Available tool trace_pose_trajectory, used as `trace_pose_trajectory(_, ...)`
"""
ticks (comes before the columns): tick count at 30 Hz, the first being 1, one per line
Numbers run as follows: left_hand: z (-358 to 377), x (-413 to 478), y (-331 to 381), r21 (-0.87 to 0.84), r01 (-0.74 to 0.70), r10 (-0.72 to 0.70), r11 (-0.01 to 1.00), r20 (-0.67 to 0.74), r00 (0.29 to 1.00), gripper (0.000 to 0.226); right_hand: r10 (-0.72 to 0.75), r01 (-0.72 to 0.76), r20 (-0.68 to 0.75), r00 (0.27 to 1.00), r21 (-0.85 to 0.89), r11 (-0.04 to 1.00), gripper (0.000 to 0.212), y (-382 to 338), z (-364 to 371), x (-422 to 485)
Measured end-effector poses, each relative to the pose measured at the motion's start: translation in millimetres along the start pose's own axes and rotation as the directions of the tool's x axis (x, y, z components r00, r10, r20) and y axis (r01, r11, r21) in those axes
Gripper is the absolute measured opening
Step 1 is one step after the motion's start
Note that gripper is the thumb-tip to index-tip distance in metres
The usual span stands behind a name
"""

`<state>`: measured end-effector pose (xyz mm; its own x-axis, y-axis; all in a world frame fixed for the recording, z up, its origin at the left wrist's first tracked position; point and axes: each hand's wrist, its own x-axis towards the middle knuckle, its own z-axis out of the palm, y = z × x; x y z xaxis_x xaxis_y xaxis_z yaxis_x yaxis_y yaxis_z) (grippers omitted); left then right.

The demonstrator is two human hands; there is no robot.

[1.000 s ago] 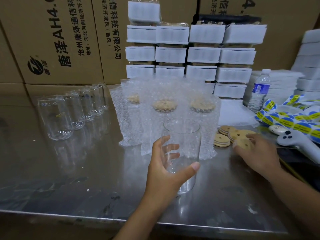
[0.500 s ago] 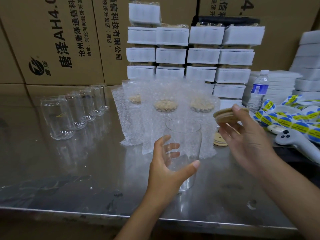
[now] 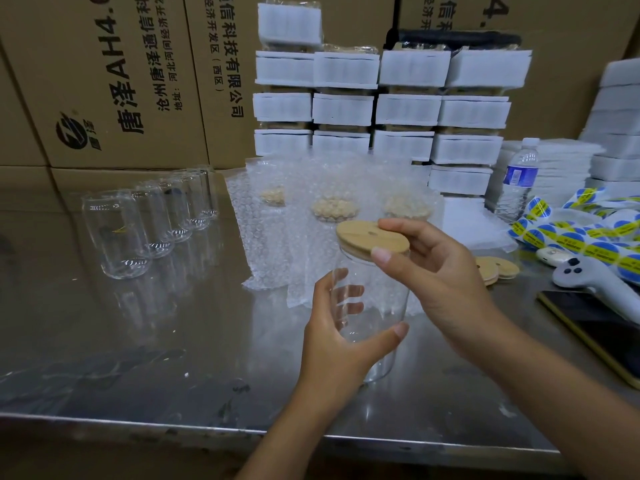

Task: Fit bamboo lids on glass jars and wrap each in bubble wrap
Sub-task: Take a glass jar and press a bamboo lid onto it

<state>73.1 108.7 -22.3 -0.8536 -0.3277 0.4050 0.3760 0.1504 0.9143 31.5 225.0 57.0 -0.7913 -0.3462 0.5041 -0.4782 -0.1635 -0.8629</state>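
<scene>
My left hand (image 3: 341, 336) grips a clear glass jar (image 3: 377, 306) that stands upright on the steel table (image 3: 138, 358). A round bamboo lid (image 3: 367, 235) with a small hole lies tilted on the jar's mouth, pinched at its near and far edge by my right hand (image 3: 433, 271). Behind the jar stand three jars wrapped in bubble wrap (image 3: 332, 220), their lids showing through. More loose bamboo lids (image 3: 497, 268) lie on the table to the right.
Several bare glass jars (image 3: 145, 230) stand in a row at the left. White foam-wrapped packs (image 3: 381, 109) are stacked against cardboard boxes at the back. A water bottle (image 3: 519, 174), a strip of blue-yellow stickers (image 3: 588, 237), a white controller (image 3: 588, 282) and a phone (image 3: 595, 330) lie at the right.
My right hand picked a bamboo lid from the pile at the right, carried it left and set it on the jar's mouth. My left hand kept its grip on the jar.
</scene>
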Motion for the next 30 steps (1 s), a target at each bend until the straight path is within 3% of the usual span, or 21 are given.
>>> trace_pose_trajectory(10,-0.7,-1.3,0.1,0.025,0.001,-0.001,1.0,0.01,1.0,0.081,-0.063,0.081,0.087,0.994,-0.23,0.97,0.041,-4.7,-4.9,-1.5)
trace_pose_trajectory(14,-0.5,-1.5,0.6,0.015,0.002,-0.003,1.0,0.017,1.0,0.08,-0.06,0.082,0.117,0.991,-0.195,0.977,0.029,-10.6,3.5,2.6)
trace_pose_trajectory(20,-0.6,-1.5,-1.0,0.005,0.005,-0.005,1.0,0.01,1.0,0.08,-0.097,0.097,0.007,0.995,-0.195,0.976,0.013,-2.9,18.9,1.5)
trace_pose_trajectory(30,-1.9,-0.8,-1.2,-0.018,0.003,-0.002,1.0,0.008,1.0,0.083,-0.12,0.107,-0.049,0.992,-0.221,0.969,0.014,-3.7,28.0,3.2)
